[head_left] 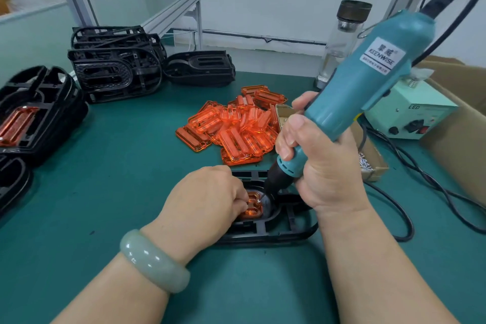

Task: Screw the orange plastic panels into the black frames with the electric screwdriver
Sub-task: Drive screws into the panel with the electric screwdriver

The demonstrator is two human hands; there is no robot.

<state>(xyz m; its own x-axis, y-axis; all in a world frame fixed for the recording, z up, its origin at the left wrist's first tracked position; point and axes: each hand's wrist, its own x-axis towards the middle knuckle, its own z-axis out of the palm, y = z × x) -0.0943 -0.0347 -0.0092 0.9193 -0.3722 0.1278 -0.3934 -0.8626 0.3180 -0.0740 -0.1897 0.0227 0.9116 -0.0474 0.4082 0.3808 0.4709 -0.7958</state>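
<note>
Hands: two, left hand point(207, 200) and right hand point(323, 166). Screwdriver point(368, 81): one. Bracelet point(155, 260): one.
Black frames: one near frame point(289, 229) at bench point(118, 192) front edge; one lone frame point(200, 68) toward far edge; three stacks along left edge: far stack point(115, 66), middle stack point(47, 102), near stack point(13, 184). Frames per stack not countable.
Orange panels: one fitted panel point(252, 209) in near frame; second panel point(15, 126) atop middle stack; loose pile point(234, 126) mid-bench, well over ten, exact number unclear.
Bottle point(342, 42): one. Control box point(410, 116): one.
Cardboard boxes: two, small box point(376, 155) and big box point(457, 118) at right edge.
</note>
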